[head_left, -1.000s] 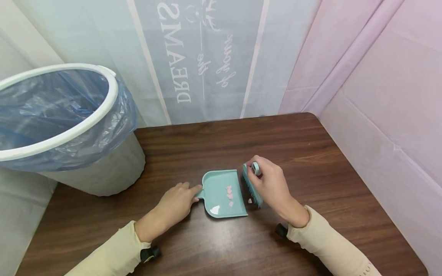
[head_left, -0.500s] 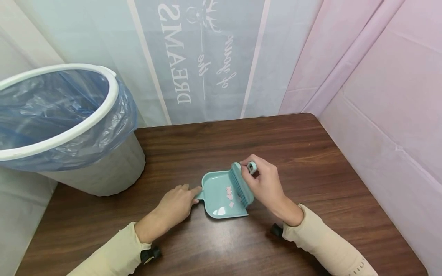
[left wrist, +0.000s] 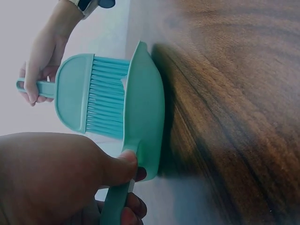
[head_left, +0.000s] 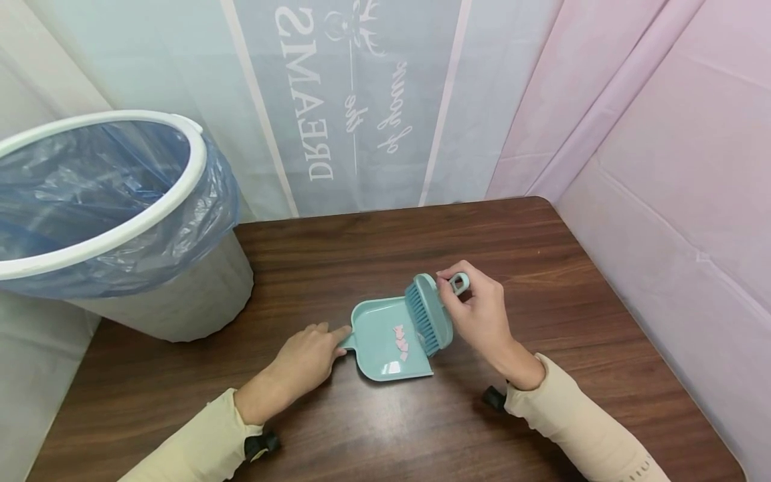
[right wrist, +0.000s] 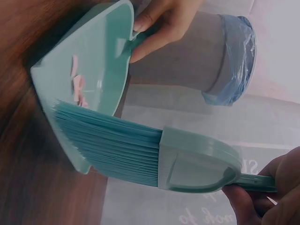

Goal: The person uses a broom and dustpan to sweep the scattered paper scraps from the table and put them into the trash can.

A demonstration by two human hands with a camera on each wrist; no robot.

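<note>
A teal dustpan (head_left: 375, 338) lies on the table with its wide mouth facing right. My left hand (head_left: 307, 361) grips its short handle, thumb on top in the left wrist view. Several pink scraps of paper (head_left: 401, 343) rest in the pan. In my right hand (head_left: 478, 314) is a matching teal hand brush (head_left: 435, 311), pinched by its looped handle. The brush's bristles (right wrist: 112, 140) touch down inside the pan's front lip, right beside the scraps. One scrap is partly hidden by the bristles.
A tall bin (head_left: 181, 301) lined with a blue plastic bag (head_left: 205, 207) stands at the left on the dark wooden table (head_left: 373, 254). Behind the table hangs a printed grey cloth (head_left: 361, 134). A pale draped wall (head_left: 680, 201) borders the right side.
The brush has come from the table beyond the pan's lip to over the front of the pan, then tilted back rightward. A loose scrap no longer shows on the table. The left hand stays put.
</note>
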